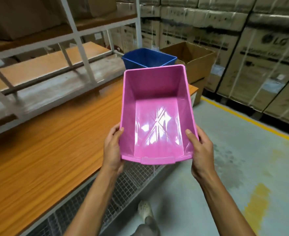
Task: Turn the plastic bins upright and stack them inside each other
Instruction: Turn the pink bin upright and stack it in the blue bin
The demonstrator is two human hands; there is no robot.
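**Pink bin held open-side up, blue bin waiting beyond**

Nearest the camera, the left hand [113,147] clasps the near left corner of the pink plastic bin [157,116], thumb hooked over the rim, fingers hidden beneath. The wooden tabletop [46,142] to the left is orange-grained laminate, carrying a white metal shelf frame [82,48] with dusty boards. The bin hangs in the air over the table edge, mouth up and tipped toward the wearer, probably so it can be carried level to its partner. Its walls are smooth, glossy and tapered, and the floor shows moulded ribs under glare; that taper should let it nest. Just beyond its far rim sits the blue bin [148,58], upright, on the table's far end. The right hand [200,147] grips the near right corner likewise. A cardboard box [191,60] stands open behind
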